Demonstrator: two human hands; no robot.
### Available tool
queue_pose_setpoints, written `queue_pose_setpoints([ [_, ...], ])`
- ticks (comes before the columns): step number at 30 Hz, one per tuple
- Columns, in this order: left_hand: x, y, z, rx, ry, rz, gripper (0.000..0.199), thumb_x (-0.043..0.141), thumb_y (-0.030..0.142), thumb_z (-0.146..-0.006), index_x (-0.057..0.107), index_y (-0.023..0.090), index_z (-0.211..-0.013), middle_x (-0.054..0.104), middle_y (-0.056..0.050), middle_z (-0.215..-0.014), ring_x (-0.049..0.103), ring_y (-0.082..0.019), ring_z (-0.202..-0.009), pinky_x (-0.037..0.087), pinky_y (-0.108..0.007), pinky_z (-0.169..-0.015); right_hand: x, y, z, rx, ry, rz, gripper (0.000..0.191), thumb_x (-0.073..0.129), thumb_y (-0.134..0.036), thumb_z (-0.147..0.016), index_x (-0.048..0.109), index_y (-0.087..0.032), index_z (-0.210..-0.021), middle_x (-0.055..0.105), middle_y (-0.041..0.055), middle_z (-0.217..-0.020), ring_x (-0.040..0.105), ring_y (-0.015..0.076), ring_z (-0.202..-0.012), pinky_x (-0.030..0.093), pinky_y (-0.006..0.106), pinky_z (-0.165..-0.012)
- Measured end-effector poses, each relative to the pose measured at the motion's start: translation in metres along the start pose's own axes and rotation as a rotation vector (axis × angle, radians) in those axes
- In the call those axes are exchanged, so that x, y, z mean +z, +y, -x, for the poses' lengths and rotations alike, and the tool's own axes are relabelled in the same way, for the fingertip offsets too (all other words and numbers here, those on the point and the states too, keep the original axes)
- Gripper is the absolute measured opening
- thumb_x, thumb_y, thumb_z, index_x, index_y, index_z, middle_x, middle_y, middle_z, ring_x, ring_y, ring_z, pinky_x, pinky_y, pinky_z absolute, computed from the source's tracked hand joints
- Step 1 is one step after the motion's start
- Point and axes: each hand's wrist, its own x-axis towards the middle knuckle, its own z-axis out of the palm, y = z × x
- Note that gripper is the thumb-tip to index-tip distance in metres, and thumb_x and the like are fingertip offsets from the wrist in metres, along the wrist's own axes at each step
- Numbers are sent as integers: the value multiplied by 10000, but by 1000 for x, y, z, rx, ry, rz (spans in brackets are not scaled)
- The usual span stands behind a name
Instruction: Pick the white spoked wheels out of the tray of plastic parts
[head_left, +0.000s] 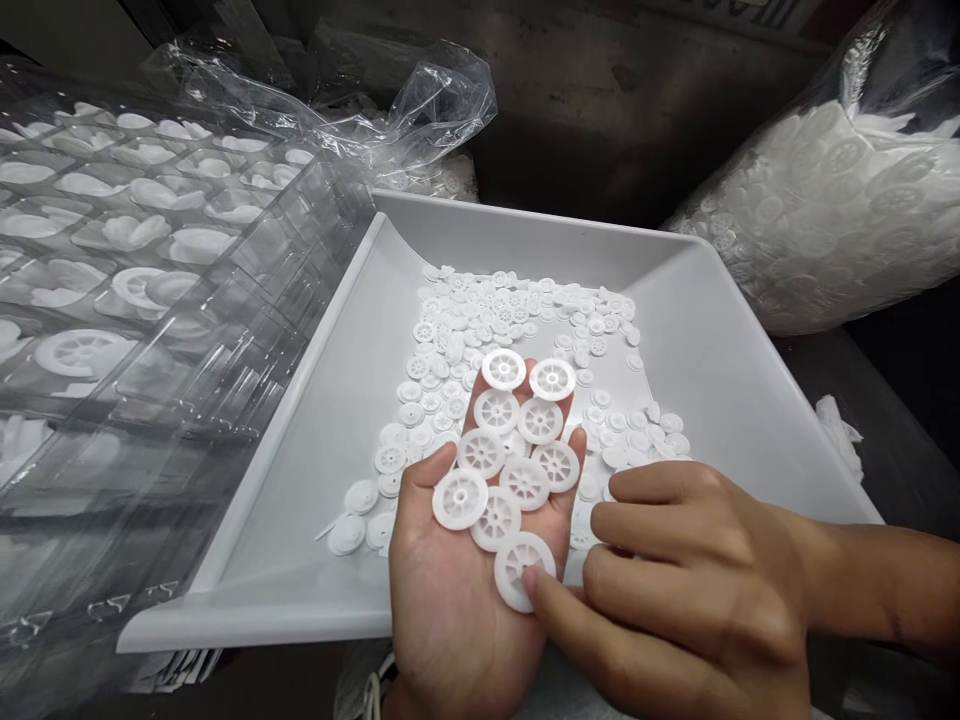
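My left hand [450, 590] lies palm up over a white tray [285, 470], with several white plastic spoked wheels [523, 483] resting flat on the palm and fingers. My right hand [690, 570] comes in from the right, and its thumb touches the lowest wheel [517, 565] on my left palm. Its fingers are curled beside my left hand. Many more small white wheels and discs [487, 310] lie loose across the tray floor, some partly hidden under my left hand.
Stacked clear plastic blister trays [165, 300] with white parts in their cells lie to the left. A clear bag [825, 220] full of white discs leans at the right. Crumpled clear film [397, 100] sits behind the tray. A white scrap [836, 435] lies on the dark surface at right.
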Motion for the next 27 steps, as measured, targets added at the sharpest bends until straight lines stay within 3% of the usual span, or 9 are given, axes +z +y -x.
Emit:
queue_pose_setpoints([
  [10, -1, 1, 3, 13, 23, 2, 437, 473, 251, -870, 589, 183, -1286, 631, -124, -1288, 604, -295, -1171, 542, -452, -952, 3, -4, 4, 21, 38, -25, 261, 679, -126, -662, 723, -42, -906, 410, -30, -582, 309, 120, -524, 187, 327, -450],
  [14, -3, 0, 3, 15, -13, 6, 449, 482, 253, -866, 581, 187, -1299, 606, -120, -1325, 575, -297, -1209, 531, -446, -966, 2, -6, 6, 47, -4, -24, 263, 669, -123, -675, 716, -41, -920, 417, -23, -602, 325, 129, -545, 223, 339, -464],
  [22, -1, 1, 1, 11, 14, 8, 430, 467, 265, -869, 615, 205, -1269, 607, -103, -1327, 570, -290, -1217, 527, -435, -965, 6, 2, 10, -42, 45, -52, 197, 637, -174, -769, 701, -25, -880, 354, -35, -592, 295, 108, -531, 224, 320, -443],
  [27, -1, 0, 3, 13, 18, 9, 424, 471, 249, -873, 604, 215, -1275, 636, -89, -1289, 591, -278, -1192, 533, -425, -959, 7, 3, 8, -49, 54, -41, 244, 670, -197, -731, 700, -20, -896, 366, -31, -583, 295, 115, -527, 201, 326, -442],
])
